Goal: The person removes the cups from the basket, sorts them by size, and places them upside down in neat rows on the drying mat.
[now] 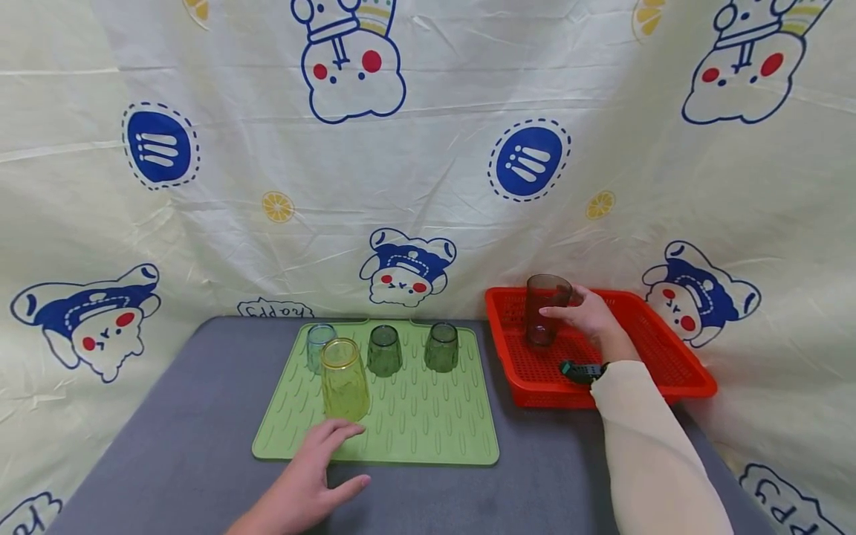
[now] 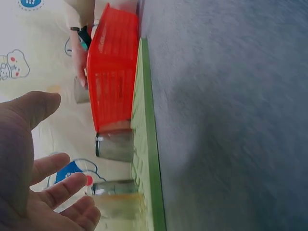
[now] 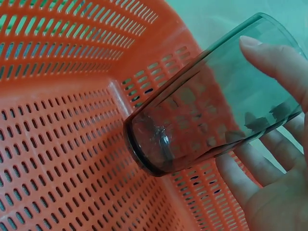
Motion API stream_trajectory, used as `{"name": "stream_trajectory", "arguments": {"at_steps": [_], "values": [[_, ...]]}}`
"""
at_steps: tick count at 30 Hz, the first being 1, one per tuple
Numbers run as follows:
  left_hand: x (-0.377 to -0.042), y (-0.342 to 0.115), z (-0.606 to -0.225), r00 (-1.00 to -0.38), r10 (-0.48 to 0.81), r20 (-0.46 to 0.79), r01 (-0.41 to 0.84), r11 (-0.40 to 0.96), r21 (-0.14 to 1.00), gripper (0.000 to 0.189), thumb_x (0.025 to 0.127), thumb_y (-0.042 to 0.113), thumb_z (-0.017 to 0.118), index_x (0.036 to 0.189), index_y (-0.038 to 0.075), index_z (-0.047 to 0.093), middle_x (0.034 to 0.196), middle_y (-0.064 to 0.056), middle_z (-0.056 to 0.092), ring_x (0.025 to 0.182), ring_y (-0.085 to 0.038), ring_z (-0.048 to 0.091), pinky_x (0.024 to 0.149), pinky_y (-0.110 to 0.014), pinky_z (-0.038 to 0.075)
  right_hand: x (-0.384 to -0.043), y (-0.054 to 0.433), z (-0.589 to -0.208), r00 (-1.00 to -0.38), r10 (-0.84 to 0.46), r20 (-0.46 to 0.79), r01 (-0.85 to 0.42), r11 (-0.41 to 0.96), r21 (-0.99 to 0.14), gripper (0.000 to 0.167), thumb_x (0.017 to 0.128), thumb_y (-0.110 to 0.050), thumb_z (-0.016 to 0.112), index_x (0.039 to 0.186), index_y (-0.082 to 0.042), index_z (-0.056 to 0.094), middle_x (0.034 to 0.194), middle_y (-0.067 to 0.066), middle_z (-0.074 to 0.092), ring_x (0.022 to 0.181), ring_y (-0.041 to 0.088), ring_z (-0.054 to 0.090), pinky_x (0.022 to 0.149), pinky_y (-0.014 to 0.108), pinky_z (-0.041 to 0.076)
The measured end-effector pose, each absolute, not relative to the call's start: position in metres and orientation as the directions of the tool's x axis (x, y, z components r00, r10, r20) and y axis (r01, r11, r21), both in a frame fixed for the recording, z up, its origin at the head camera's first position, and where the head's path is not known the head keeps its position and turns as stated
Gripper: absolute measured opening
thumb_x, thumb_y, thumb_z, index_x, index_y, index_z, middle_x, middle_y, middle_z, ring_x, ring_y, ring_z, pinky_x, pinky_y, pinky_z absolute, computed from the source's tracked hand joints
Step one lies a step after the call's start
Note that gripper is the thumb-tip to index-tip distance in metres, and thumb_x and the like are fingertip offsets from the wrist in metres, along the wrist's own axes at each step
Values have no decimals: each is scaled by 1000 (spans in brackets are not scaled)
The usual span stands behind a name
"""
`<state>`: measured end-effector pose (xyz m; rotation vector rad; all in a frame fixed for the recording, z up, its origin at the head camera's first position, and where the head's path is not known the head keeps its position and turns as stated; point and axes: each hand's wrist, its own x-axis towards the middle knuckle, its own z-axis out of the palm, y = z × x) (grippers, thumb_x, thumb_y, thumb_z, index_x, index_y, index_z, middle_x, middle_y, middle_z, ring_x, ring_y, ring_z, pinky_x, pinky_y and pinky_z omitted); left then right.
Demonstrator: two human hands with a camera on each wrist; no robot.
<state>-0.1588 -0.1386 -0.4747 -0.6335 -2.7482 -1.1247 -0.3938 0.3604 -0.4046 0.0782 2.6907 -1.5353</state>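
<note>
My right hand (image 1: pixel 588 321) grips a tall grey-tinted drinking glass (image 1: pixel 540 316), mouth up, over the left part of a red plastic basket (image 1: pixel 669 375). In the right wrist view the thumb lies on one side of the glass (image 3: pixel 207 106) and the fingers on the other. A tall yellow glass (image 1: pixel 345 386) stands on a green ribbed drying mat (image 1: pixel 428 438). My left hand (image 1: pixel 314 468), holding nothing, hovers near the mat's front edge with fingers spread, just short of the yellow glass.
Along the mat's back edge are a small light-blue glass (image 1: pixel 320 345), partly behind the yellow one, and two small dark green-grey glasses (image 1: pixel 384 353). A grey table (image 1: pixel 180 438) extends around the mat. A white printed cloth (image 1: pixel 221 238) hangs behind it all.
</note>
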Motion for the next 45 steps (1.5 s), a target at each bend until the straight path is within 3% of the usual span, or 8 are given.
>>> {"name": "stream_trajectory", "arguments": {"at_steps": [7, 16, 24, 33, 39, 45], "values": [[-165, -124, -470, -890, 377, 256, 448, 621, 643, 54, 91, 35, 79, 140, 26, 58, 140, 7, 52, 134, -23, 50, 104, -51, 50, -388, 356, -398, -999, -2, -41, 35, 471, -881, 96, 85, -42, 84, 160, -14, 32, 157, 20, 40, 142, 42, 40, 118, 58, 39], [-180, -107, -467, -856, 411, 313, 512, 591, 624, 57, 90, 34, 79, 141, 19, 58, 140, 5, 53, 135, -21, 49, 107, -50, 50, -375, 351, -394, -999, -45, -26, 4, 435, -900, 90, 88, -41, 81, 160, -19, 32, 157, 16, 40, 142, 40, 39, 117, 59, 40], [-193, -93, -460, -840, 437, 320, 532, 550, 644, 61, 89, 31, 80, 144, 17, 57, 144, 0, 53, 138, -23, 48, 112, -52, 47, -360, 340, -380, -996, -80, 34, -68, 477, -876, 85, 88, -40, 81, 159, -23, 36, 154, 13, 43, 139, 37, 40, 111, 57, 46], [-205, -86, -458, -836, 448, 318, 525, 479, 703, 58, 92, 31, 76, 145, 19, 56, 144, -1, 54, 136, -24, 51, 112, -53, 46, -336, 328, -374, -989, -100, 113, -149, 517, -843, 89, 90, -43, 78, 162, -23, 30, 156, 15, 44, 137, 40, 47, 109, 62, 47], [-213, -85, -455, -823, 447, 352, 539, 414, 734, 55, 93, 27, 75, 144, 17, 56, 140, -2, 57, 126, -24, 58, 107, -48, 51, -322, 315, -368, -977, -98, 189, -212, 538, -816, 78, 91, -43, 77, 158, -27, 40, 144, 7, 55, 127, 26, 53, 98, 40, 55], [-218, -83, -452, -802, 461, 380, 554, 337, 761, 54, 95, 20, 74, 144, 13, 55, 140, -3, 57, 131, -24, 56, 110, -42, 51, -306, 301, -360, -961, -110, 255, -273, 549, -790, 69, 90, -39, 78, 151, -27, 48, 133, 2, 62, 119, 19, 59, 86, 22, 57]]}}
